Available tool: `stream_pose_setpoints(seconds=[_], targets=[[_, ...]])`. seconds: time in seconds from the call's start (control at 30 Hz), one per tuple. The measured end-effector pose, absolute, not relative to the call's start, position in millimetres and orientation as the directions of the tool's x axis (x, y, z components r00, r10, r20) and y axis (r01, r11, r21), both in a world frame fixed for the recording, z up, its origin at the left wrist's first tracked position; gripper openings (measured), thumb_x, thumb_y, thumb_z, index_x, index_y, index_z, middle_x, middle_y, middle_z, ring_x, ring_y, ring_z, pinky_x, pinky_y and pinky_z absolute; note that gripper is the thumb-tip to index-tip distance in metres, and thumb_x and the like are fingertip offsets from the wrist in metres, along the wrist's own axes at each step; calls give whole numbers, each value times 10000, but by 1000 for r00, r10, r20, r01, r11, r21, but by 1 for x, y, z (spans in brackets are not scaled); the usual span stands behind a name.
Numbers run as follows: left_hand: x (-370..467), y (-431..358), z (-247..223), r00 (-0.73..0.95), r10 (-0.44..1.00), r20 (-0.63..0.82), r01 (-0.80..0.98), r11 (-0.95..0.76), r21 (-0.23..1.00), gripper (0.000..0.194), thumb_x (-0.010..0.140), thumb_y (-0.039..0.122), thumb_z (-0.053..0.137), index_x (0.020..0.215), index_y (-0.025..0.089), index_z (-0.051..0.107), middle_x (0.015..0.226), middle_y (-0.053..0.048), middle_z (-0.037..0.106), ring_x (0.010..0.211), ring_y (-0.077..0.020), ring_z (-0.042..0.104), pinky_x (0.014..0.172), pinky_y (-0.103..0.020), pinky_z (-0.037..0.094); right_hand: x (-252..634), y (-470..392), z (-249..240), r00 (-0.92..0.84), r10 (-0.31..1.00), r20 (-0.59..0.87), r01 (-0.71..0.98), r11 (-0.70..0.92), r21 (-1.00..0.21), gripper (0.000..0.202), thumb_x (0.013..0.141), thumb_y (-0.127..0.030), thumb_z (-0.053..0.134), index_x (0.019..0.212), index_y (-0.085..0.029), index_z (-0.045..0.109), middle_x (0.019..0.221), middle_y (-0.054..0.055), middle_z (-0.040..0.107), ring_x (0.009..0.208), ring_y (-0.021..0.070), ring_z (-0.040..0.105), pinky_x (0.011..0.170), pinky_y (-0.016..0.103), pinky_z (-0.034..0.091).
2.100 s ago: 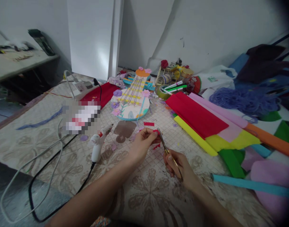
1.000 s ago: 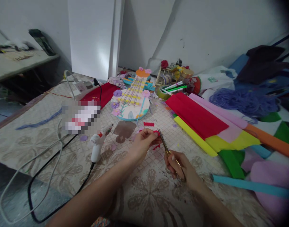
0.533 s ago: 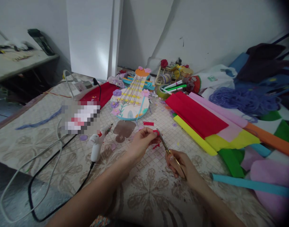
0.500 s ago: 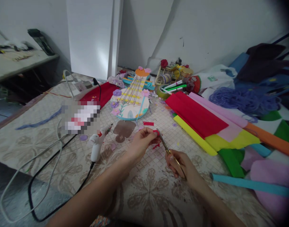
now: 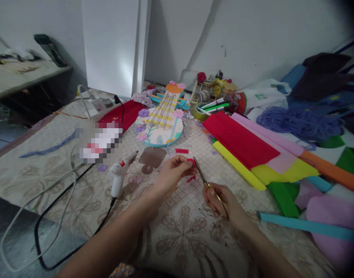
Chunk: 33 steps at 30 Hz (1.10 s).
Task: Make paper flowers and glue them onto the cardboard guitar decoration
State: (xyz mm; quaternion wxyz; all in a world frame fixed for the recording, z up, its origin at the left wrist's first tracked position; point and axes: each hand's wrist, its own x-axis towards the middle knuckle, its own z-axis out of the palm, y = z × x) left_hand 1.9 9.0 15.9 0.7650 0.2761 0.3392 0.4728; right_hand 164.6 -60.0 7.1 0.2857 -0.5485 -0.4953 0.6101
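My left hand (image 5: 177, 172) pinches a small red paper piece (image 5: 190, 161) between thumb and fingers, above the middle of the table. In my right hand (image 5: 219, 199) is a pair of gold-handled scissors (image 5: 204, 180), its blades pointing up and away from me, tips beside the red piece. The blades look nearly closed. Below my fingers lie small red scraps (image 5: 191, 178), and a short red strip (image 5: 182, 151) rests just beyond them. Part of the red piece is hidden by my left fingers.
A white glue gun (image 5: 118, 181) stands left with its cord trailing. Beyond is a decorated guitar-shaped craft (image 5: 165, 127). Red crepe paper (image 5: 240, 141) and a yellow roll (image 5: 240, 166) lie right, near purple yarn (image 5: 298, 123). A pen holder (image 5: 200, 112) is behind.
The scissor blades have closed slightly and shifted a little beside the red piece. The red piece looks turned and more rounded in my left fingers. Both hands stay nearly in place.
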Motion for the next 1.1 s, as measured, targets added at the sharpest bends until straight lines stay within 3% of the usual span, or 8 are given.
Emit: stream_pose_setpoints(seconds=[0.13, 0.57, 0.73, 1.1], targets=[[-1, 11, 17, 364, 894, -260, -507, 424, 750, 174, 663, 176, 693, 645, 117, 531, 664, -27, 643, 622, -119, 627, 706, -279, 496, 174, -60, 11, -275, 896, -349, 242, -287, -927, 469, 834, -624, 408, 646, -194, 404, 527, -52, 363, 457, 79, 324, 436, 208, 316], [-14, 21, 11, 600, 743, -296, -350, 577, 738, 167, 647, 167, 702, 651, 105, 547, 686, -53, 676, 655, -128, 651, 668, -241, 493, 193, -54, 27, -411, 818, -403, 348, -268, -899, 527, 764, -708, 422, 620, -202, 386, 498, -60, 324, 451, 84, 274, 419, 224, 240], [-14, 23, 8, 635, 714, -295, -330, 596, 732, 161, 629, 163, 706, 634, 106, 555, 681, -52, 671, 683, -135, 654, 683, -244, 497, 197, -54, 27, -434, 814, -387, 387, -220, -896, 528, 795, -689, 393, 595, -201, 361, 474, -64, 298, 455, 84, 262, 440, 231, 222], [-15, 24, 7, 658, 693, -294, -299, 599, 743, 149, 616, 157, 700, 630, 103, 562, 647, -44, 664, 645, -126, 647, 694, -253, 500, 202, -48, 22, -476, 837, -271, 528, 26, -849, 533, 818, -682, 339, 598, -196, 337, 565, -43, 304, 535, 101, 266, 479, 247, 199]])
